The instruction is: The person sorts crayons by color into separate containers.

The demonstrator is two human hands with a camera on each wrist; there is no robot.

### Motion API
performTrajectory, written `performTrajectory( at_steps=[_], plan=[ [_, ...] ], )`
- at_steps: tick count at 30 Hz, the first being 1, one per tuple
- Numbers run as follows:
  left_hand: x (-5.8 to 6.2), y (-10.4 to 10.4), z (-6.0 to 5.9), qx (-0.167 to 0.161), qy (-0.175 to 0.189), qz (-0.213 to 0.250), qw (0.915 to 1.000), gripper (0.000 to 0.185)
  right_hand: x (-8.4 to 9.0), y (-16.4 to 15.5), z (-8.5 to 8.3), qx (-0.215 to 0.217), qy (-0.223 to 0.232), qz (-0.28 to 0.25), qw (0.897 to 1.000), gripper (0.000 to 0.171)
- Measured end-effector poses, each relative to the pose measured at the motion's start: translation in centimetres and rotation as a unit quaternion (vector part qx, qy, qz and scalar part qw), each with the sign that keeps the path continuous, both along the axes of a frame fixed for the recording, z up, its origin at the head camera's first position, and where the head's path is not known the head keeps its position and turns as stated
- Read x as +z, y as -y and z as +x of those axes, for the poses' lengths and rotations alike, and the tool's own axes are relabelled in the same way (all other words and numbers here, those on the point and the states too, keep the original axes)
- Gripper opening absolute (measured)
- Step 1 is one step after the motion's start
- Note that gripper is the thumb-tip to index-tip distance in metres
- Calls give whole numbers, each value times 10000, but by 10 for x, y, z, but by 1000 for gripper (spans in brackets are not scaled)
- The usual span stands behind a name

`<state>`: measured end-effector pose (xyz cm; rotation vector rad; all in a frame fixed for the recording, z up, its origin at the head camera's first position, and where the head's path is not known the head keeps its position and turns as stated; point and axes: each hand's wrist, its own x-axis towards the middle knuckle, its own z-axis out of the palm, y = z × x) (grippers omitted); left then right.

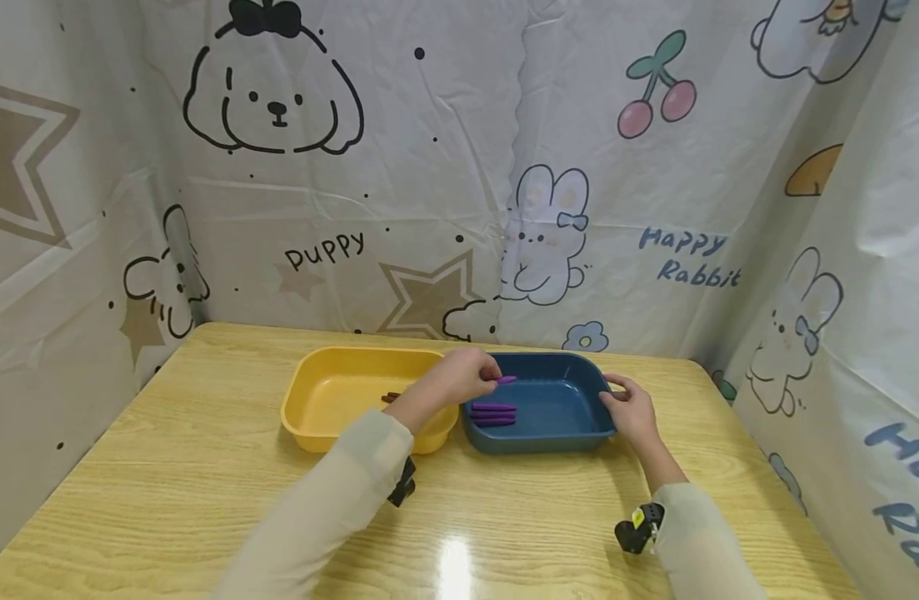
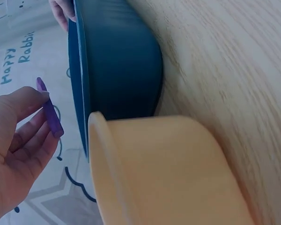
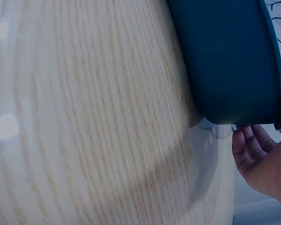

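Purple stick hovering over the blue tray

Left hand (image 1: 466,377) is pinching a purple stick (image 1: 506,380), lengthwise toward the blue tray's (image 1: 571,365) far-left corner; right hand (image 1: 633,410) is gripping its right rim.

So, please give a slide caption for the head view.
Left hand holds purple crayon over blue tray; right hand grips its rim.

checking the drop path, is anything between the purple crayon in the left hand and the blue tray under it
Nothing visible does. The left hand pinches the purple crayon over the blue tray; three more purple crayons lie on the floor just below.
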<state>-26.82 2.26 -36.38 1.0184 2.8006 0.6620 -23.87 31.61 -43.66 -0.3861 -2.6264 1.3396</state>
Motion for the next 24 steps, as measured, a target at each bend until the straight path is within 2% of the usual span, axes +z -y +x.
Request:
performTrajectory(
  at_steps=[3,8,16,24],
  plan=[
    [-3,-6,-3,-80,-107,-110,9998,19,0,0,0,-6,0,-19,10000,40],
    [-11,-16,-7,-123,-260,-541,9981,19,1,0,1,12,-14,-23,10000,40],
    [-23,-18,-6,-30,-901,-1226,9884,18,-1,0,1,-5,3,-19,10000,39],
    [-35,-20,-10,138,-878,-1418,9859,16,-1,0,1,-2,-3,-26,10000,40]
  ],
)
